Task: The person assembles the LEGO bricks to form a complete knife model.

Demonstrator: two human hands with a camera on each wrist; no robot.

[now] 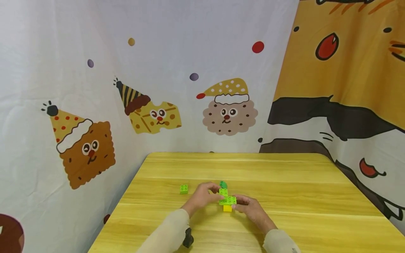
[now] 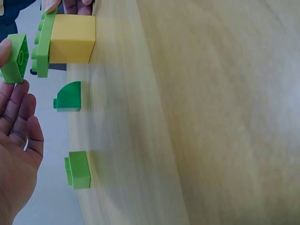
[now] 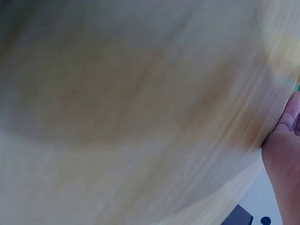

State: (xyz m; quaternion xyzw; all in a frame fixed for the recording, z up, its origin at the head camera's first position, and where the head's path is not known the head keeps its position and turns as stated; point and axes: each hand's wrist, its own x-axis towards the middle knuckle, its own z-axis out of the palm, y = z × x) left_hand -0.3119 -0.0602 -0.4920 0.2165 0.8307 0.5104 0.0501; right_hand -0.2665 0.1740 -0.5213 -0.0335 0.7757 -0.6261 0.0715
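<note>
Two hands meet at a small stack of toy bricks near the middle of the wooden table point(image 1: 284, 175). The stack's base is a yellow brick point(image 1: 227, 208) standing on the table, with a flat green plate point(image 1: 228, 200) on top of it. The right hand point(image 1: 250, 208) holds the plate's right end, fingers curled on it. The left hand point(image 1: 202, 196) pinches a small green brick point(image 1: 223, 192) at its fingertips, just above the plate's left part; whether it touches the plate, I cannot tell. Just behind the stack lies a dark green rounded piece point(image 1: 223, 184). Left of the stack, apart from the hands, sits a loose green brick point(image 1: 184, 189).
</note>
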